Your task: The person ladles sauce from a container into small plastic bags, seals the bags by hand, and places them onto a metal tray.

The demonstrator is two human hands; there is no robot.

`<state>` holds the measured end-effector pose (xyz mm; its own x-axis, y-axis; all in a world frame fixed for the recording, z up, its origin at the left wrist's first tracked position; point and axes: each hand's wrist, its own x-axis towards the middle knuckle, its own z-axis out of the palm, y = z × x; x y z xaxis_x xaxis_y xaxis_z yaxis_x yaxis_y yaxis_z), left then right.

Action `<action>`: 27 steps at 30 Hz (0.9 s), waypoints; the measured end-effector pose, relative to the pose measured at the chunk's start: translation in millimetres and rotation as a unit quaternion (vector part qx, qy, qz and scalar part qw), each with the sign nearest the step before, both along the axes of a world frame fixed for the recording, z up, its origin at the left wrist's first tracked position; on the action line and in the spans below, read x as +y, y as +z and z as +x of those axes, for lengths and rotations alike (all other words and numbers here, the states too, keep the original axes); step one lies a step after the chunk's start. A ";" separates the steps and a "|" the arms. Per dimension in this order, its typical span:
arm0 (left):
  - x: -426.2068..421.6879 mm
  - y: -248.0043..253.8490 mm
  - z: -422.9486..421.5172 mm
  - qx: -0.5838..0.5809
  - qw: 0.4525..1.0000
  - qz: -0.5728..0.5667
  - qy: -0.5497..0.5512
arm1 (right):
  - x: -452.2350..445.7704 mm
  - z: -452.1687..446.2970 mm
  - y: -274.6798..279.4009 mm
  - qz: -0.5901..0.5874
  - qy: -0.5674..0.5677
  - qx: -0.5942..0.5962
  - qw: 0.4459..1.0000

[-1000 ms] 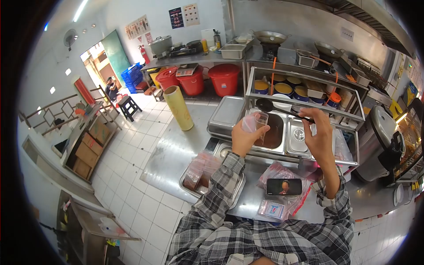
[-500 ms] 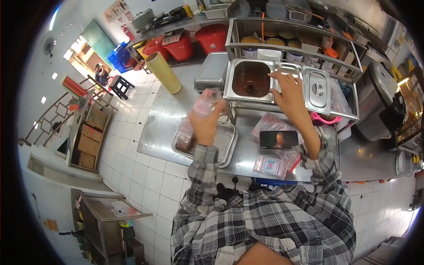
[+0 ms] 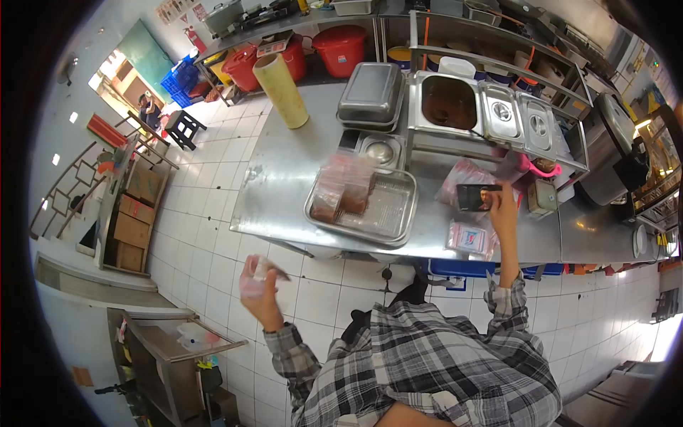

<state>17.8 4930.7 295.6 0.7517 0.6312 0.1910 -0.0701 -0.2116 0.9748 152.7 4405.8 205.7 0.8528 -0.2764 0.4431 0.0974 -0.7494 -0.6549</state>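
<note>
My left hand (image 3: 263, 295) is away from the table, over the floor, closed on a clear plastic bag (image 3: 254, 279) blurred by motion. My right hand (image 3: 504, 213) is at the right end of a phone (image 3: 475, 198), its fingers reaching to the screen; the phone lies on the table by the plastic bags (image 3: 464, 176). Below it is a packet of bags with a blue label (image 3: 468, 238). Filled plastic bags of brown content (image 3: 356, 192) stand in a metal tray (image 3: 395, 224). Behind, a deep steel pan (image 3: 449, 103) holds dark brown liquid.
A roll of plastic wrap (image 3: 283, 92) stands upright on the steel table (image 3: 267, 181). Lidded steel pans (image 3: 501, 110) sit in the rack. A big steel pot (image 3: 619, 135) is at right, red buckets (image 3: 340, 51) behind. One person (image 3: 149, 110) is near the far doorway.
My left hand with the plastic bag has moved from above the tray down and left, off the table. My right hand has gone from beside the brown liquid pan to the phone. The view has shifted.
</note>
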 end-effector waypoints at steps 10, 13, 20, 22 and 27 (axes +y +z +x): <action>146.5 -21.9 -87.6 0.008 0.996 -0.016 0.087 | 1.4 0.4 7.3 -0.200 -0.081 -0.163 0.963; 168.2 -12.3 -71.3 0.064 0.995 -0.003 0.078 | 84.1 -18.4 42.2 0.019 -0.133 -0.066 0.989; 247.6 -17.3 25.7 -0.016 0.983 -0.146 -0.111 | 412.7 60.0 -5.6 0.172 0.217 -0.037 0.960; 278.0 -19.0 46.8 -0.013 0.975 -0.162 -0.153 | 533.3 69.3 31.0 0.306 0.359 0.089 0.877; 370.4 13.6 92.0 -0.027 0.959 -0.207 -0.193 | 744.9 108.4 103.6 0.387 0.637 0.224 0.628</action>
<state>109.8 5301.2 309.2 0.9405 0.3386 0.0290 -0.1174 0.2437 0.9627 261.1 5150.7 309.3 0.5921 0.7712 0.2339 -0.0285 0.3101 -0.9503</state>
